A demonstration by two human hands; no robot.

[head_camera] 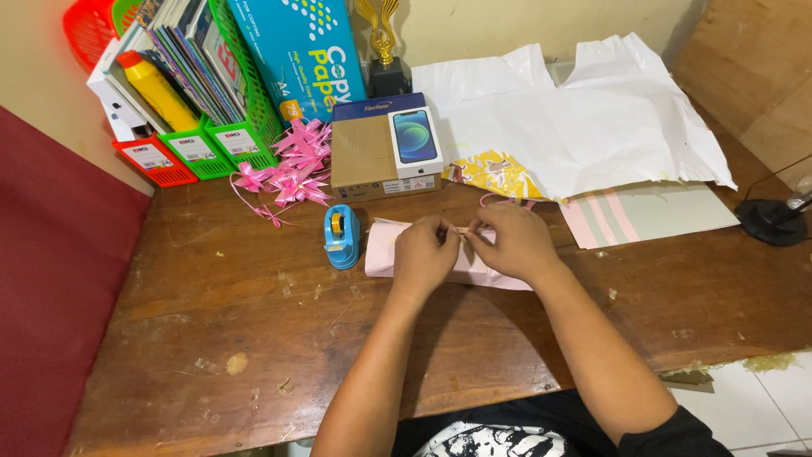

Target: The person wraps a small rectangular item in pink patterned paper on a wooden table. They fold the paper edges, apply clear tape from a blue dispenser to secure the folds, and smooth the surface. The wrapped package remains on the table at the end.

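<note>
On scuffed wooden desk (254,338) (cream wall behind), both hands' fingers pinching tape strip (464,229) over pink parcel (382,245).

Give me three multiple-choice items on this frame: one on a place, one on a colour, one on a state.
1. Where is the blue tape dispenser?
A. On the white plastic sheet
B. Just left of the pink wrapped parcel
C. Inside a green file rack

2. What colour are the ribbon bows?
A. Pink
B. Yellow
C. Blue

3. What are the hands doing?
A. Resting flat on bare wood
B. One lifts the phone box
C. Both pinch a small strip over the parcel

Answers:
1 B: the dispenser stands on the wooden table beside the left end of the pink wrapped parcel.
2 A: the bows heaped by the cardboard box are pink.
3 C: the left hand and right hand meet above the parcel, fingertips closed on a thin strip.
</note>
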